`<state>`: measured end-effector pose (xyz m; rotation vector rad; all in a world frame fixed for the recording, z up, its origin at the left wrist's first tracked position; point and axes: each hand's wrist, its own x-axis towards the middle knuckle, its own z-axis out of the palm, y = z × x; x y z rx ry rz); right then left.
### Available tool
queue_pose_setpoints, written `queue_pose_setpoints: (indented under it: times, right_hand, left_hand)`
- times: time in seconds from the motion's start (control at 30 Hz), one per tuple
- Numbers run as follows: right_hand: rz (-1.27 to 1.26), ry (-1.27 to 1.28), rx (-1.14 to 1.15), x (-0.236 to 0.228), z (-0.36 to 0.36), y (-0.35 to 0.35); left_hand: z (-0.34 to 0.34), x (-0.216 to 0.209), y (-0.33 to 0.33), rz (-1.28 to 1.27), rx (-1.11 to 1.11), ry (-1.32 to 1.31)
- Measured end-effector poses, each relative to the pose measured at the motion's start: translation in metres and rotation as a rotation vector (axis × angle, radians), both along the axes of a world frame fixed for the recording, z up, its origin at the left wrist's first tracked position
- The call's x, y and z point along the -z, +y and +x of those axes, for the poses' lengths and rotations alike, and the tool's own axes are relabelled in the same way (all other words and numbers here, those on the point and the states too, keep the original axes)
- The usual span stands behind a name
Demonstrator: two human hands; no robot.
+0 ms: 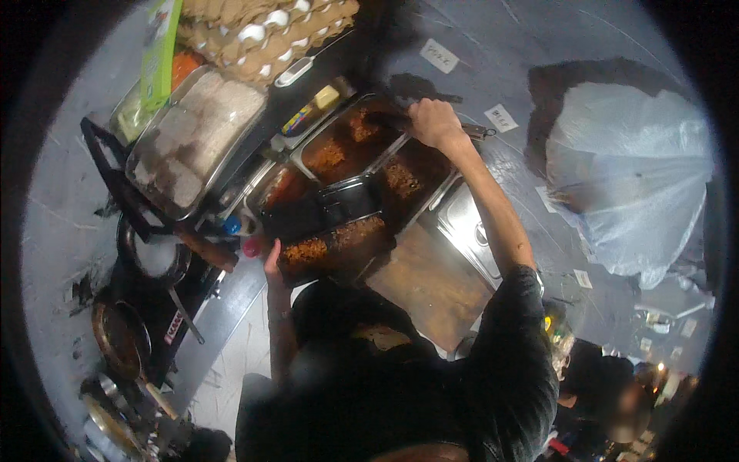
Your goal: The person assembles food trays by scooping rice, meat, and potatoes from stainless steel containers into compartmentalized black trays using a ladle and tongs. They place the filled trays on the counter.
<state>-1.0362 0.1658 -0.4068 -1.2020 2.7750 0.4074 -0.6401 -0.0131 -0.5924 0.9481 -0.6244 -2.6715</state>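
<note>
Black plastic in the left hand (275, 266): holds a compartment tray (304, 219) by its left side, minced food (306, 251) in the near section, over the metal food pans (394, 152) by the worktop's (496, 73) near edge. Wraps the right hand (436, 125) around a utensil (474, 132) at the pans' far side. Holds both hands well apart. Has a chopping board (431, 281) to the right, along that near edge.

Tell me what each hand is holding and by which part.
The left hand holds a black compartment tray by its left edge. The right hand grips a long utensil by its handle; its type is unclear.
</note>
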Motion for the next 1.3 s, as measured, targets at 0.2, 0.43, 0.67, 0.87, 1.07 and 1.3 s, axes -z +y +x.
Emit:
queue_pose_setpoints:
  times: [0.2,0.43,0.67,0.87,1.07,1.3]
  right_hand:
    - [-0.185,0.034,0.096,-0.076,0.016,0.045]
    - [-0.348,-0.134,-0.121,-0.116,0.073,0.077]
    - [-0.167,-0.135,-0.230,-0.005,0.111,0.084]
    - [-0.186,-0.103,-0.172,-0.026,0.117,0.096]
    - [-0.094,-0.119,-0.179,0.032,0.111,0.096]
    - [-0.105,-0.138,-0.132,0.048,0.117,0.090]
  left_hand:
    - [-0.074,0.003,-0.004,0.063,0.035,0.086]
    - [-0.145,0.012,-0.019,0.140,0.252,0.137]
    - [-0.174,-0.011,0.000,0.070,0.213,0.221]
    - [-0.165,-0.002,-0.006,0.131,0.272,0.219]
    - [-0.169,0.012,-0.001,0.129,0.197,0.230]
    - [-0.169,0.027,-0.004,0.187,0.200,0.250]
